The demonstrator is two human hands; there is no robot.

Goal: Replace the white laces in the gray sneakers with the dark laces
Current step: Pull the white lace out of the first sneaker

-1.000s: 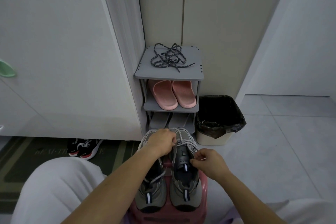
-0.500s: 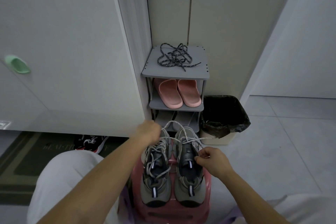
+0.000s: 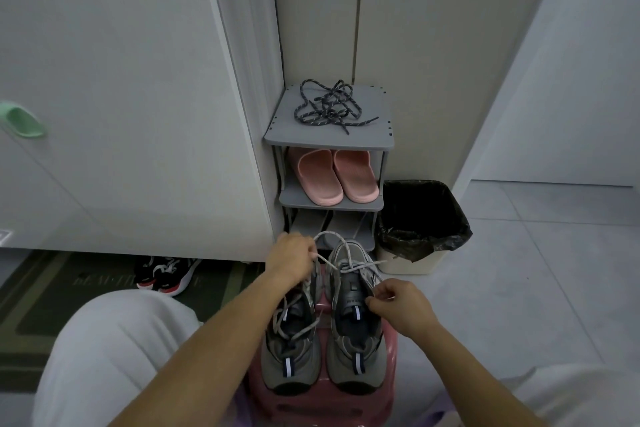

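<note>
Two gray sneakers stand side by side on a pink stool (image 3: 322,402), toes pointing away from me. On the left sneaker (image 3: 289,357) the white lace hangs loose. My left hand (image 3: 291,258) pinches a strand of the white lace (image 3: 341,255) that loops up over the right sneaker (image 3: 356,347). My right hand (image 3: 401,305) pinches the lace at that shoe's right side, by the tongue. The dark laces (image 3: 327,106) lie in a tangle on top of the gray shoe rack (image 3: 329,139), out of reach of both hands.
Pink slippers (image 3: 332,175) sit on the rack's middle shelf. A bin with a black bag (image 3: 420,222) stands right of the rack. Black-and-red shoes (image 3: 162,274) lie on a dark mat under a white cabinet at left. My knees flank the stool.
My left hand has drawn the white lace up and to the left, away from the right sneaker, leaving a longer loop. My right hand keeps its pinch beside the tongue.
</note>
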